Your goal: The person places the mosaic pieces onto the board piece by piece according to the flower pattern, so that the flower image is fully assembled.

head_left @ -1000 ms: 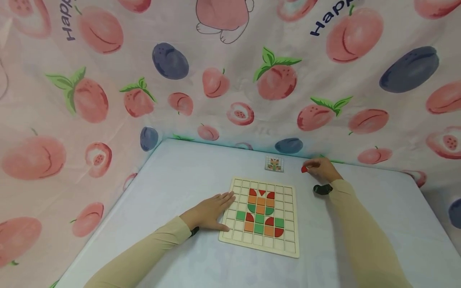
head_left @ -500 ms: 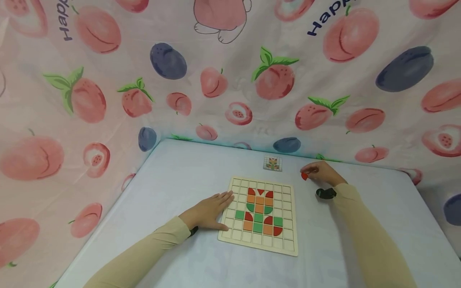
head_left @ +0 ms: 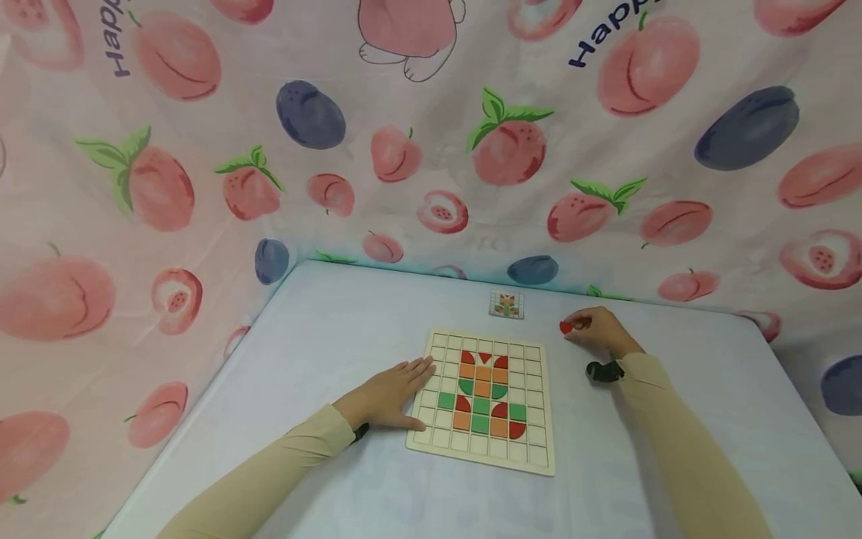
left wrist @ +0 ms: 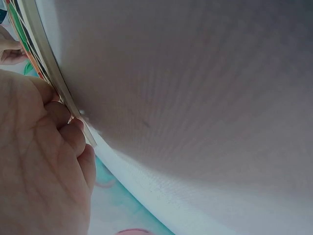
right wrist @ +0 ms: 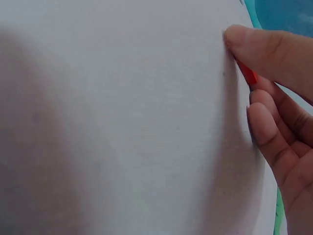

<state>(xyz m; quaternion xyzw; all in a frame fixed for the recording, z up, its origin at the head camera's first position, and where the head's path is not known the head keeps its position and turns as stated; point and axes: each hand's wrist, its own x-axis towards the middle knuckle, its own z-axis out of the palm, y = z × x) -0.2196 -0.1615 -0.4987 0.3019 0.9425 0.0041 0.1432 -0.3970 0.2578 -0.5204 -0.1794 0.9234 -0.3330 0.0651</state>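
Observation:
A square wooden grid board (head_left: 532,457) lies on the table, with red, orange and green flat pieces set in its cells. My left hand (head_left: 385,395) rests with fingers spread on the board's left edge; in the left wrist view its fingers (left wrist: 73,137) lie along the board's side. Right of the board and farther back, my right hand (head_left: 599,331) pinches a small red puzzle piece (head_left: 566,327) between thumb and fingers. In the right wrist view that red piece (right wrist: 247,73) is mostly covered by the thumb, close over the table.
A small pattern card (head_left: 506,304) showing a similar coloured figure lies behind the board. The white table (head_left: 337,314) meets a fruit-printed cloth (head_left: 404,224) at the back and left. Black wrist cameras (head_left: 604,371) sit at the cuffs.
My right hand, still pinching the red piece, has turned it between the fingers and shifted slightly. The left hand stays on the board. The head view has drifted a little.

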